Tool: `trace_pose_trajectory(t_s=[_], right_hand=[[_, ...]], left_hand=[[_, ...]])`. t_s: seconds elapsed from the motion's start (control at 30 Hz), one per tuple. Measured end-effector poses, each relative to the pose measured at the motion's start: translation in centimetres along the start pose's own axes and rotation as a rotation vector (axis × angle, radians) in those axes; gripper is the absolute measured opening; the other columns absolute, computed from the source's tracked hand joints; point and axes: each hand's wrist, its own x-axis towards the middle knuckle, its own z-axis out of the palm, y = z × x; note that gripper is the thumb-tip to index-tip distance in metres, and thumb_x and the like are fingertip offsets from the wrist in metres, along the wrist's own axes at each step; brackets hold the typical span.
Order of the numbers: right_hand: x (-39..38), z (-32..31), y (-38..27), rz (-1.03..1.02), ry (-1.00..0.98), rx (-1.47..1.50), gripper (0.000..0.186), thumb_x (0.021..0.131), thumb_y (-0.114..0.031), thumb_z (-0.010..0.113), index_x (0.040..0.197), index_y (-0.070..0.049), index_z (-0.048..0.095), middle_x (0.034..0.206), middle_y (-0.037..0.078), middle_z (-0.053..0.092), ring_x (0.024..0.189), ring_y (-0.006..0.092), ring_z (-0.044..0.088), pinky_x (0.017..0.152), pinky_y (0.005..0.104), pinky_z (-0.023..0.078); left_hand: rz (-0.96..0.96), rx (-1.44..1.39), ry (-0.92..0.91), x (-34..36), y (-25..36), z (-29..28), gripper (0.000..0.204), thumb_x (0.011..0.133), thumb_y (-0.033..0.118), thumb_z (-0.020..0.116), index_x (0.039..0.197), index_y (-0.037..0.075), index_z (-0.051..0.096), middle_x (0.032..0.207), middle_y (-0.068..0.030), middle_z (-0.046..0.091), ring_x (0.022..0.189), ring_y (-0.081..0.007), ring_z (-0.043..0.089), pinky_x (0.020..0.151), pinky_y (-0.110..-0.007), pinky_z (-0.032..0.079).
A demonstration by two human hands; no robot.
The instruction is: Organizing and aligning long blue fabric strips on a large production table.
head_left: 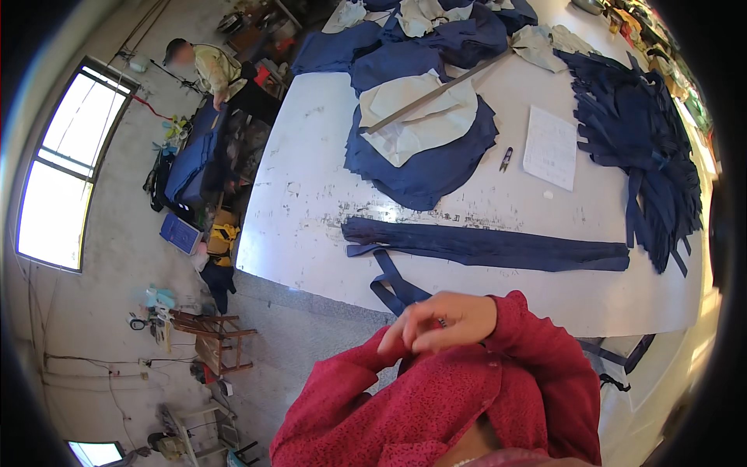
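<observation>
My right hand (pixel 447 319) is raised in front of my red-sleeved chest, its fingers loosely bent and apart, with nothing clearly in them. My left hand (pixel 387 346) is mostly hidden behind it, so what it holds cannot be made out. Just beyond my hands a looped dark blue strap (pixel 387 289) lies at the near table edge. A long folded navy fabric strip (pixel 486 247) lies across the white table (pixel 292 202) above it.
Navy cut pieces (pixel 412 183) carry a pale pattern (pixel 397 101) and long ruler (pixel 436 92). Snips (pixel 506 159) and paper (pixel 550 148) lie right, beside heaped navy strips (pixel 634 140). Another person (pixel 218 74) stands beyond the table's left side. A wooden chair (pixel 218 342) stands lower left.
</observation>
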Motion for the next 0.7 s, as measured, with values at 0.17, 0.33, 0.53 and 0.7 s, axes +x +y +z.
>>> trace_pose_trajectory(t_s=[0.17,0.33,0.53,0.7], right_hand=[[-9.3,-6.1,14.1,0.324,0.710,-0.199,0.010,0.084,-0.008,0.050,0.092,-0.002,0.050,0.093,0.008,0.062,0.072,0.0095,0.055,0.064,0.0238,0.046],[-16.6,-5.6,20.6,0.530,0.801,-0.271,0.010,0.083,-0.006,0.053,0.092,-0.002,0.050,0.087,0.008,0.062,0.073,0.0119,0.057,0.067,0.0251,0.046],[-18.5,-4.5,23.0,0.538,0.800,-0.305,0.012,0.081,-0.008,0.056,0.092,-0.003,0.053,0.084,0.008,0.062,0.078,0.0154,0.059,0.070,0.0268,0.047],[-17.3,-4.3,22.1,0.514,0.805,-0.353,0.012,0.081,-0.005,0.055,0.093,-0.002,0.052,0.086,0.008,0.061,0.079,0.0137,0.059,0.071,0.0261,0.047]], left_hand=[[-0.050,0.255,-0.156,1.0,3.1,-3.4,0.012,0.076,0.025,0.058,0.083,0.018,0.064,0.085,-0.0045,0.062,0.087,-0.0232,0.058,0.075,-0.039,0.041],[-0.032,0.312,-0.390,2.3,3.3,-4.8,0.018,0.073,0.026,0.061,0.088,0.016,0.062,0.082,-0.0029,0.060,0.089,-0.0212,0.055,0.077,-0.038,0.038],[0.063,0.175,-0.421,3.4,1.6,-3.9,0.015,0.069,0.017,0.064,0.082,0.011,0.058,0.081,-0.0080,0.059,0.085,-0.0277,0.055,0.074,-0.038,0.042],[-0.004,0.056,-0.444,3.5,1.7,-4.2,0.017,0.069,0.014,0.063,0.084,0.008,0.057,0.081,-0.0106,0.059,0.081,-0.0308,0.057,0.072,-0.040,0.045]])
